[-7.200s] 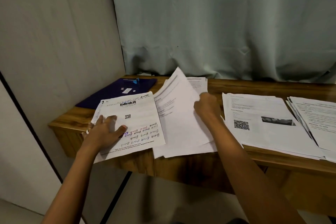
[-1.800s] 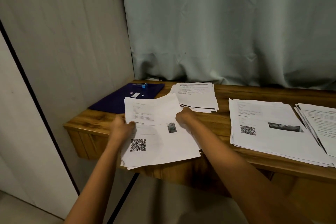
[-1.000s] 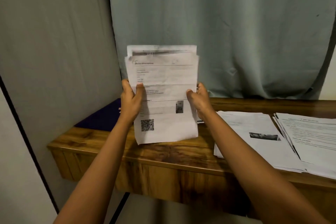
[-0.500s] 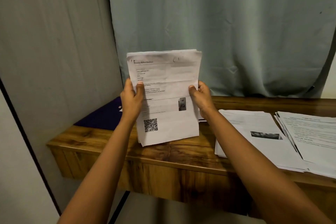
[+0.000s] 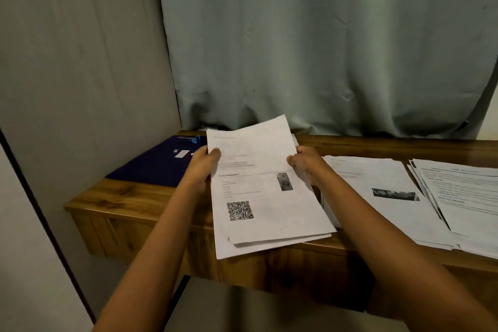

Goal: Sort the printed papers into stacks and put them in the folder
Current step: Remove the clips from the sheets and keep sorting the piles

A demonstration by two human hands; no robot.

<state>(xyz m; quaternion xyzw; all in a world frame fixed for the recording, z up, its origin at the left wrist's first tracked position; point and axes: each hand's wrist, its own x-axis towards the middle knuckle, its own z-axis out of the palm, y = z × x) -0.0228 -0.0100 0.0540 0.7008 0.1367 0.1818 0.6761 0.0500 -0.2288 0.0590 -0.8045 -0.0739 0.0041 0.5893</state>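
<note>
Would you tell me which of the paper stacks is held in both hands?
The QR-code stack, gripped by the left hand and right hand at its side edges; the middle stack and the far-right stack lie on the desk.

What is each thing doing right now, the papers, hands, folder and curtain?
Held stack: gripped by both hands, sheets uneven at the near edge.
Left hand: grips the stack's left edge.
Right hand: grips the stack's right edge.
Folder: closed, flat on the table.
Middle pile: flat on the table.
Right pile: flat, sheets fanned.
Curtain: drawn shut.
</note>
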